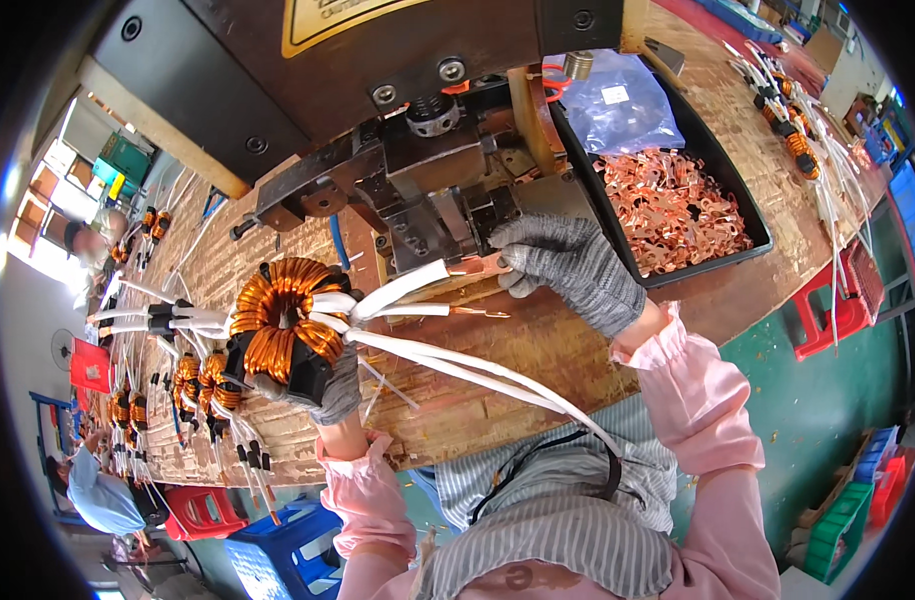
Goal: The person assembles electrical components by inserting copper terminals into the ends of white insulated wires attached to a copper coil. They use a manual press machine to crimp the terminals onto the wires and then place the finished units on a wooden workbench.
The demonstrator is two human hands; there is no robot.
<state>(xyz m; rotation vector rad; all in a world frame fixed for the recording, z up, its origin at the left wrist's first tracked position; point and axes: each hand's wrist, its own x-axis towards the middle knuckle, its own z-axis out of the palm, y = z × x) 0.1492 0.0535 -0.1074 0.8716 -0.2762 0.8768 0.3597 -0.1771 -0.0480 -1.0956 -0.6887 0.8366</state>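
Observation:
My left hand (pixel 340 392), in a grey glove, grips a toroidal coil (pixel 263 335) from below and behind. Thick copper wire is wound round its core, and black plastic shows at its lower side. White-sleeved leads (pixel 408 287) run out of the coil to the right; one has a bare copper end (pixel 478 313). At the tip of the uppermost lead, just under the tooling of a dark metal press (pixel 433 165), my gloved right hand (pixel 568 265) pinches a small copper terminal (pixel 492 266). Whether the terminal sits fully over the wire is too small to tell.
Right of the press, a black tray (pixel 763 240) holds loose copper terminals (pixel 668 210) and a clear plastic bag (pixel 623 105). More coils (pixel 218 385) with white leads lie at the left, others (pixel 803 155) at the far right. A blue stool (pixel 283 550) stands below the wooden bench (pixel 428 420).

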